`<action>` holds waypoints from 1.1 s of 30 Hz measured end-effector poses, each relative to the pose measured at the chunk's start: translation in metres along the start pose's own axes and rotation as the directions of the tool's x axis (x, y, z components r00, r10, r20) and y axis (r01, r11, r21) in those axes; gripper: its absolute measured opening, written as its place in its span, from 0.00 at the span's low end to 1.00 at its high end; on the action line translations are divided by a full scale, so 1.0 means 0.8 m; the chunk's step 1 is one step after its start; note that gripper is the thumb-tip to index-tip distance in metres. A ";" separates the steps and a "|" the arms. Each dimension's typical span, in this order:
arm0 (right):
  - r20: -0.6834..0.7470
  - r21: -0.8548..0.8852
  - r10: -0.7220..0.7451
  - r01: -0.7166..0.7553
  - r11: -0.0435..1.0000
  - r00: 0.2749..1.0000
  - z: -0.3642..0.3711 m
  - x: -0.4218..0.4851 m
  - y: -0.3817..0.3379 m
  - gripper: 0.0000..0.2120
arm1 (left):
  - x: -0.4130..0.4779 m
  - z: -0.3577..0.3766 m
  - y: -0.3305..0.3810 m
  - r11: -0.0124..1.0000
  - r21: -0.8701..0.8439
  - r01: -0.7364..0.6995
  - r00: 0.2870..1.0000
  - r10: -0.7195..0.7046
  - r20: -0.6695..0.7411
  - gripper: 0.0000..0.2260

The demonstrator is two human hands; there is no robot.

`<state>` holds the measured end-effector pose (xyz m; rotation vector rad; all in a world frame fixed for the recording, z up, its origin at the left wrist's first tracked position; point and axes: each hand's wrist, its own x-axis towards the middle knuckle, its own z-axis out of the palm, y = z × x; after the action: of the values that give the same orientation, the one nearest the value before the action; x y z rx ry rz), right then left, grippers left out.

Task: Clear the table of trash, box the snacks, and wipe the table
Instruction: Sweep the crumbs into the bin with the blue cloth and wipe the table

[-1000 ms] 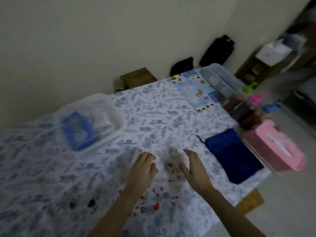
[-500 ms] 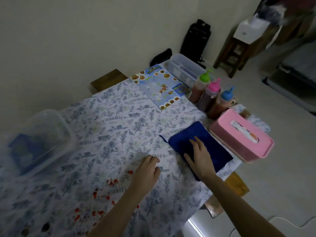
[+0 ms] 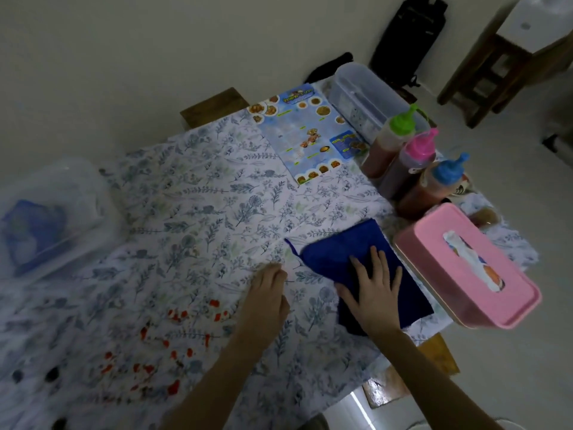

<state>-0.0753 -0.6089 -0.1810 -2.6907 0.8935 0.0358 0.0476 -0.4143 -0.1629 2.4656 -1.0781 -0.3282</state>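
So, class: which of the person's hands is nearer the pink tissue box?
Right. The right hand lies on the blue cloth beside the pink tissue box; the left hand rests farther off.

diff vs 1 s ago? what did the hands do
The right hand moved right, off the bare tablecloth, onto the blue cloth, and now lies flat on it with fingers spread, not gripping. The left hand stayed on the tablecloth beside the cloth, fingers curled. The cloth, pink tissue box and red spots look unmoved; the camera swung right.
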 end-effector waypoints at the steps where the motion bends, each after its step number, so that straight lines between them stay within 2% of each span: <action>1: -0.036 0.018 0.028 -0.028 0.999 0.999 0.001 0.002 -0.004 0.28 | -0.001 -0.001 0.001 1.000 -0.009 -0.001 1.000 0.001 0.000 0.17; 3: -0.081 0.047 0.075 -0.071 0.996 0.994 0.003 0.005 -0.010 0.20 | -0.002 -0.003 0.002 0.999 -0.046 0.009 1.000 -0.009 0.003 0.15; 5: -0.103 0.061 0.052 -0.046 0.997 0.993 0.002 0.006 -0.015 0.16 | -0.002 -0.007 0.000 0.990 -0.138 0.024 1.000 -0.024 0.000 0.11; 7: -0.119 0.094 -0.018 0.029 0.995 0.993 -0.001 0.004 -0.015 0.15 | -0.002 -0.014 -0.005 0.971 -0.238 0.033 0.999 -0.031 0.012 0.09; 10: -0.076 0.285 0.074 -0.050 0.957 0.994 -0.022 0.002 -0.022 0.19 | -0.007 -0.030 -0.010 0.948 -0.316 0.039 0.998 -0.025 0.051 0.10; 13: -0.176 0.397 0.114 -0.036 0.917 0.978 -0.056 0.001 -0.056 0.17 | -0.020 -0.041 -0.015 0.923 -0.380 0.058 0.998 -0.047 0.040 0.10; 16: -0.250 0.550 0.136 0.025 0.835 0.959 -0.086 0.003 -0.119 0.14 | -0.044 -0.053 -0.028 0.901 -0.428 0.076 0.994 -0.100 -0.036 0.10; 22: -0.256 0.678 -0.046 0.213 0.704 0.966 -0.078 -0.017 -0.256 0.14 | -0.120 -0.094 -0.074 0.822 -0.548 0.155 0.939 -0.295 -0.177 0.10; 26: -0.194 0.682 -0.227 0.297 0.668 0.954 -0.046 -0.057 -0.348 0.07 | -0.198 -0.127 -0.133 0.777 -0.590 0.220 0.873 -0.427 -0.238 0.11; 28: -0.158 0.682 -0.301 0.325 0.655 0.940 -0.027 -0.080 -0.391 0.08 | -0.242 -0.143 -0.167 0.760 -0.595 0.262 0.837 -0.486 -0.252 0.12; 33: -0.145 0.705 -0.372 0.360 0.611 0.917 0.017 -0.134 -0.497 0.07 | -0.345 -0.183 -0.254 0.743 -0.608 0.280 0.785 -0.542 -0.301 0.12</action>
<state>0.0727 -0.2407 -0.0708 -2.0373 0.2216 -0.3234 0.0480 -0.0446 -0.1177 2.0746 -0.1584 -0.1283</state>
